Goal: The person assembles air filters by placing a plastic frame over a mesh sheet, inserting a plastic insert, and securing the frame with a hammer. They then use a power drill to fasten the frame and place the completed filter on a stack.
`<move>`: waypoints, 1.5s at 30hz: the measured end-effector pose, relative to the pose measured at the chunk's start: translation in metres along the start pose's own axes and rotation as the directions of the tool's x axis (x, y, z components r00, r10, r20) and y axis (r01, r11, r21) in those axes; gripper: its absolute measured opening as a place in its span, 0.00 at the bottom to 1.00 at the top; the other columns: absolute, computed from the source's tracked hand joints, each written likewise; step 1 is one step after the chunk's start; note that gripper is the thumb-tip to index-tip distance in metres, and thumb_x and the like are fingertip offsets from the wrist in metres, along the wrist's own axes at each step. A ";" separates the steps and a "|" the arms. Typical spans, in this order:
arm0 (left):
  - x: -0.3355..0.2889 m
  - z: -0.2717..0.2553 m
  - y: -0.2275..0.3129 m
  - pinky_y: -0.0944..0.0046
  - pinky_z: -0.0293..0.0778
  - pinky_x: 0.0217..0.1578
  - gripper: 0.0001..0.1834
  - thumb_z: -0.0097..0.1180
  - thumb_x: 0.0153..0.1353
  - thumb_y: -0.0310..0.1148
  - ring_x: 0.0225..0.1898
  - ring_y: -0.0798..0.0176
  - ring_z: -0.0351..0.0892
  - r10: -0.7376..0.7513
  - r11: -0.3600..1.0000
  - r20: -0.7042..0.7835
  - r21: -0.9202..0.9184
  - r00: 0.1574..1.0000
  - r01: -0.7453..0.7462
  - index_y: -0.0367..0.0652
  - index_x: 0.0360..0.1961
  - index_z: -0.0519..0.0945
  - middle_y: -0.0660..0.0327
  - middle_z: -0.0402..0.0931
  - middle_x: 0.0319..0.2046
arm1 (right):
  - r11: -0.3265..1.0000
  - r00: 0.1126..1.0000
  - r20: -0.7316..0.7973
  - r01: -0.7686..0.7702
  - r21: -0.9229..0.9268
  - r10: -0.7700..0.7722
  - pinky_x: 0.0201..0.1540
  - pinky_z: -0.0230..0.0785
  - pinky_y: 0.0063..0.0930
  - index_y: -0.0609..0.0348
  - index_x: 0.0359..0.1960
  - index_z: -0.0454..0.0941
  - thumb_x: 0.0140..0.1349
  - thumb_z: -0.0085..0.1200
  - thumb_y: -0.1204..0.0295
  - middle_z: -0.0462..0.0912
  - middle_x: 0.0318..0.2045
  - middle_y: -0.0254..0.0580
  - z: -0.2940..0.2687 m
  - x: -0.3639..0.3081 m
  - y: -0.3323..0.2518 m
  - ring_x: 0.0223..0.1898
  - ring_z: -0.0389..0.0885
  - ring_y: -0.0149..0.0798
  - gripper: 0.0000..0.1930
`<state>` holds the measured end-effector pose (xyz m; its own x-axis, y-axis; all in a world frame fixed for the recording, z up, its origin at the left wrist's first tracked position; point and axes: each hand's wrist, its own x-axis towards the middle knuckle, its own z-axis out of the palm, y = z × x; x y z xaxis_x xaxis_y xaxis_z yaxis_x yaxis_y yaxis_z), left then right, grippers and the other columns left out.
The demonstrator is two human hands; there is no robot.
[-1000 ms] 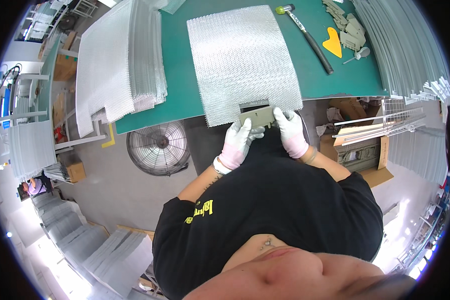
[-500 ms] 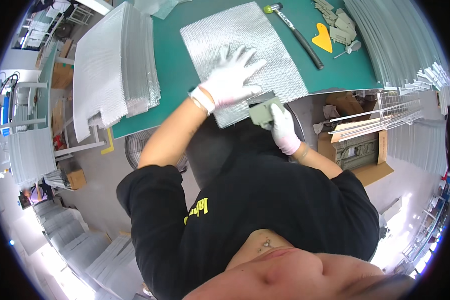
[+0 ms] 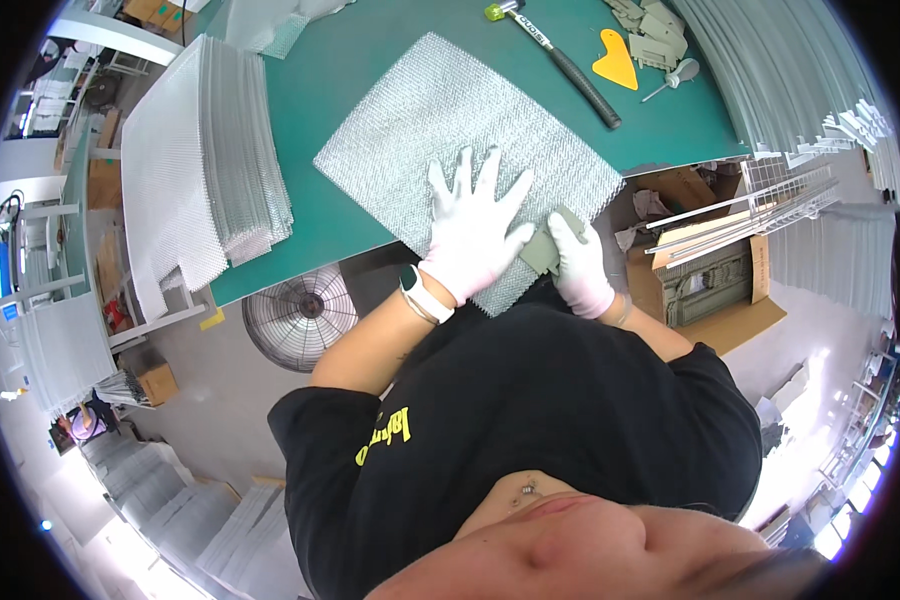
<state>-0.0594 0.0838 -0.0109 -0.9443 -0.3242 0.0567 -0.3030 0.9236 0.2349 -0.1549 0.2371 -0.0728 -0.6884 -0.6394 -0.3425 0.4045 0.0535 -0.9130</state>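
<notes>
A silvery metal mesh panel [image 3: 440,110] lies turned on the green table, its near corner jutting past the table edge toward my body. My left hand [image 3: 473,235], in a white glove, rests flat on the panel with its fingers spread. In the gloved grip of my right hand [image 3: 581,265] is a flat grey-green plastic piece [image 3: 541,252], held at the panel's near right edge. The piece's lower part meets the mesh; whether it is fitted onto the edge I cannot tell.
A rubber-headed mallet [image 3: 560,65], a yellow scraper [image 3: 615,60], a screwdriver [image 3: 672,80] and loose grey-green pieces [image 3: 658,40] lie at the far right. Stacked mesh panels [image 3: 185,160] stand left, grey strips [image 3: 785,70] right. Below are a floor fan [image 3: 300,315] and an open cardboard box [image 3: 715,290].
The mesh panel has turned and come nearer to me. My left hand has shifted down and right with it. My right hand has moved slightly right, still holding the grey-green piece.
</notes>
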 end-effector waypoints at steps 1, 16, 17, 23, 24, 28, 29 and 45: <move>-0.002 0.000 0.001 0.26 0.36 0.68 0.34 0.53 0.62 0.51 0.72 0.31 0.49 0.007 1.000 0.002 -0.002 1.000 -0.007 0.56 0.69 0.67 0.42 0.55 0.71 | 0.999 0.997 -0.075 0.002 0.054 0.002 0.34 0.67 0.21 0.58 0.35 0.79 0.73 0.50 0.64 0.78 0.29 0.28 0.007 -0.005 0.001 0.31 0.73 0.22 0.13; 0.046 -0.047 -0.064 0.31 0.44 0.68 0.32 0.57 0.60 0.42 0.70 0.38 0.55 0.218 0.944 -0.214 0.294 0.952 -0.150 0.54 0.67 0.69 0.51 0.64 0.66 | 0.407 0.664 -0.159 0.237 -0.882 -0.731 0.48 0.75 0.37 0.67 0.43 0.77 0.51 0.62 0.68 0.82 0.39 0.51 -0.110 0.069 0.018 0.40 0.82 0.47 0.19; 0.037 -0.054 -0.048 0.33 0.46 0.68 0.32 0.58 0.58 0.36 0.69 0.37 0.57 0.183 0.979 -0.298 0.142 0.937 -0.146 0.49 0.66 0.70 0.49 0.65 0.64 | 0.346 0.516 -0.265 0.065 -0.936 -0.814 0.52 0.72 0.42 0.69 0.45 0.77 0.50 0.61 0.70 0.80 0.43 0.55 -0.151 0.077 0.021 0.46 0.78 0.54 0.21; -0.023 -0.015 0.009 0.46 0.68 0.60 0.22 0.64 0.51 0.31 0.57 0.45 0.74 0.463 0.769 -0.254 -0.361 0.849 -0.527 0.40 0.49 0.79 0.53 0.76 0.53 | 0.823 0.621 -0.784 -0.441 -0.358 -0.009 0.38 0.77 0.37 0.66 0.44 0.82 0.55 0.68 0.58 0.84 0.33 0.45 -0.329 0.110 0.074 0.31 0.82 0.43 0.24; -0.028 -0.005 0.012 0.47 0.69 0.59 0.21 0.64 0.51 0.30 0.56 0.46 0.75 0.476 0.720 -0.269 -0.428 0.837 -0.546 0.40 0.49 0.80 0.53 0.77 0.52 | 0.841 0.633 -0.772 -0.447 -0.304 0.057 0.32 0.78 0.34 0.63 0.42 0.83 0.57 0.66 0.58 0.83 0.30 0.41 -0.366 0.116 0.092 0.27 0.81 0.39 0.20; -0.058 0.033 0.012 0.50 0.70 0.59 0.19 0.61 0.55 0.29 0.56 0.47 0.77 0.346 0.684 -0.143 -0.638 0.927 -0.353 0.38 0.50 0.80 0.51 0.79 0.51 | 0.975 0.770 -0.604 -0.215 0.057 0.205 0.20 0.68 0.25 0.53 0.35 0.80 0.64 0.57 0.66 0.77 0.23 0.34 -0.336 0.129 0.080 0.21 0.74 0.31 0.06; -0.066 0.039 0.011 0.51 0.71 0.58 0.19 0.61 0.56 0.29 0.55 0.48 0.77 0.289 0.671 -0.114 -0.684 0.950 -0.287 0.38 0.50 0.80 0.52 0.80 0.51 | 0.979 0.777 -0.596 -0.172 0.112 0.205 0.20 0.66 0.25 0.52 0.35 0.80 0.65 0.56 0.66 0.77 0.23 0.34 -0.314 0.126 0.070 0.21 0.74 0.31 0.06; -0.075 0.084 -0.004 0.57 0.68 0.61 0.23 0.53 0.69 0.43 0.59 0.51 0.75 0.163 0.532 0.262 -0.835 0.951 0.139 0.38 0.58 0.76 0.49 0.76 0.55 | 0.746 0.950 -0.219 -0.021 0.665 0.222 0.33 0.69 0.24 0.54 0.43 0.75 0.71 0.47 0.69 0.78 0.36 0.35 -0.238 0.123 0.036 0.28 0.72 0.28 0.06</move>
<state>0.0020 0.1213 -0.0973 -0.9813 -0.1040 -0.1622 -0.1851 0.2750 0.9435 -0.3684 0.3434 -0.2005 -0.6963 -0.4273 -0.5767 0.7168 -0.4570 -0.5267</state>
